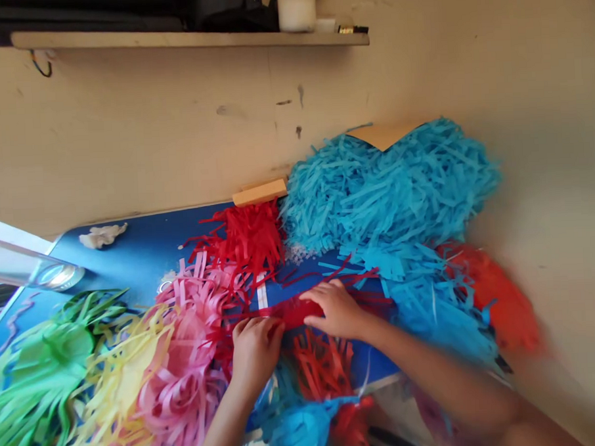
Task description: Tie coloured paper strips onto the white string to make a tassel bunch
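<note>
A strip of red fringed tissue paper stretches between my hands, its thin cut strands spreading to both sides over the blue table. My left hand is closed on its left part, with fingers curled and the thumb against them. My right hand rests over the right part, fingers bent and thumb apart, with red paper showing in the gap. Just below lies an orange-red fringe. Pink fringed paper lies beside my left hand, and blue fringe lies beyond my right hand.
Red fringe and a large light-blue heap lie at the back, near a tan block. Yellow and green fringes are at left, with a glass. A shelf juts from the wall.
</note>
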Demonstrator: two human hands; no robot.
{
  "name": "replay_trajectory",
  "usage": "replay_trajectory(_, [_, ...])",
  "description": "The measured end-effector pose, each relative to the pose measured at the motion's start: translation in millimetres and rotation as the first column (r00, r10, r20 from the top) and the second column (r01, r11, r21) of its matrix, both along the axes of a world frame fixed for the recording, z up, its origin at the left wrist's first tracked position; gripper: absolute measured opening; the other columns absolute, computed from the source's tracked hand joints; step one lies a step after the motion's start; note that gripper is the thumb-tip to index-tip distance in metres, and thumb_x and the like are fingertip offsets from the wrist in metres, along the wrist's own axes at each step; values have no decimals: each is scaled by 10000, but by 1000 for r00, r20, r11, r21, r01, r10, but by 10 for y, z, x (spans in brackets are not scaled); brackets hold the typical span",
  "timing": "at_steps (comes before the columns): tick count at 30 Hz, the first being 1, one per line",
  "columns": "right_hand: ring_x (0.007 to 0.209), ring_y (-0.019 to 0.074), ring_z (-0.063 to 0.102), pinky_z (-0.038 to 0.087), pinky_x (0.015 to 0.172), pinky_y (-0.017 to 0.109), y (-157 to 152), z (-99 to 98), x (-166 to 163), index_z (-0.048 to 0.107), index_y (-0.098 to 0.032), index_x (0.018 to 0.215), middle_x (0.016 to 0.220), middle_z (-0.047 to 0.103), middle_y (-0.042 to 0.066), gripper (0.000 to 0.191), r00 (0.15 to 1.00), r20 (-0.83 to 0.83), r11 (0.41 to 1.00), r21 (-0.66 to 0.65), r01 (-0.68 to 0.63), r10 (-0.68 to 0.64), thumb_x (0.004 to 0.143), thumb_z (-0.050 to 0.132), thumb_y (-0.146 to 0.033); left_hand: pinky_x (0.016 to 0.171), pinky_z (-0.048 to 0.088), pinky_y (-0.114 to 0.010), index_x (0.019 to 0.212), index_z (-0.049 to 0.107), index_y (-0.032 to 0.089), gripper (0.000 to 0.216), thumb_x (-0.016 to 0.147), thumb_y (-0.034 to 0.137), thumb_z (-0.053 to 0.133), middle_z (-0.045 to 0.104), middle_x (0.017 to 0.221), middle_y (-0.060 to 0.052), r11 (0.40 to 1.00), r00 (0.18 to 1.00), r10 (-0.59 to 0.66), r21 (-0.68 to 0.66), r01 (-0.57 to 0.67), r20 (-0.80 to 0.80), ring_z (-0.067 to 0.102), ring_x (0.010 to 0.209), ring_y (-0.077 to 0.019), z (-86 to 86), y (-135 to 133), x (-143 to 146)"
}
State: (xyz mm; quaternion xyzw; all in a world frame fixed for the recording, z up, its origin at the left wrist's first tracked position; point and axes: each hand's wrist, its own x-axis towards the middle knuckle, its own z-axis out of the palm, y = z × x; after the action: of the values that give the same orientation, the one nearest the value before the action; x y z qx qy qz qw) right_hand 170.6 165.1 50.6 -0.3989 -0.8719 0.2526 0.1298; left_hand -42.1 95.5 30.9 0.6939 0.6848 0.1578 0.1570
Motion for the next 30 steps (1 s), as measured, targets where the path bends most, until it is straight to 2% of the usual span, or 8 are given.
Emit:
replay_trajectory(2, [941, 206, 636, 325, 860, 352, 87, -84, -47, 718, -232, 902, 948, 748, 25, 142, 993, 41, 992, -54, 111, -109, 839, 695, -358, 894, 391, -376, 911, 711, 219, 297, 933, 345, 443, 769, 881, -61, 1000, 999, 28, -12, -29, -40, 678, 867, -218, 5, 38, 25])
replay_trajectory(4, [867, 177, 648, 317, 808, 326, 170, -146, -65, 715, -224, 817, 873, 750, 5, 145, 983, 71, 983, -64, 172, -167, 874, 673, -350, 890, 374, -382, 888, 710, 202, 325, 942, 344, 423, 763, 834, -70, 997, 994, 65, -23, -68, -92, 680, 850, -226, 19, 76, 69])
replay_trajectory(10, [736, 180, 651, 298, 768, 332, 246, -219, -104, 720, -218, 807, 760, 748, 25, 291, 963, 129, 970, -26, 240, -235, 934, 589, -445, 835, 355, -415, 830, 694, 176, 352, 932, 348, 404, 737, 779, -116, 988, 963, 124, -65, -143, -239, 678, 836, -277, 85, 160, 200])
replay_trajectory(15, [698, 171, 645, 296, 747, 320, 272, -281, -145, 716, -212, 798, 742, 746, 29, 369, 955, 157, 967, -9, 255, -250, 943, 552, -508, 817, 352, -397, 821, 674, 177, 334, 921, 360, 413, 735, 775, -113, 980, 946, 114, -121, -157, -303, 685, 824, -268, 92, 201, 193])
replay_trajectory(22, [692, 160, 640, 300, 744, 302, 291, -325, -147, 713, -227, 779, 728, 743, 2, 327, 949, 187, 966, 5, 259, -255, 927, 588, -490, 787, 361, -383, 849, 681, 183, 348, 926, 402, 420, 742, 772, -108, 963, 932, 111, -194, -187, -346, 694, 790, -264, 55, 268, 164])
replay_trajectory(30, [684, 157, 628, 300, 737, 301, 289, -354, -165, 705, -233, 782, 723, 736, 1, 360, 944, 203, 965, 39, 259, -261, 935, 556, -523, 759, 389, -397, 884, 687, 186, 326, 927, 414, 459, 743, 775, -93, 965, 933, 88, -203, -166, -348, 690, 774, -281, 67, 279, 140])
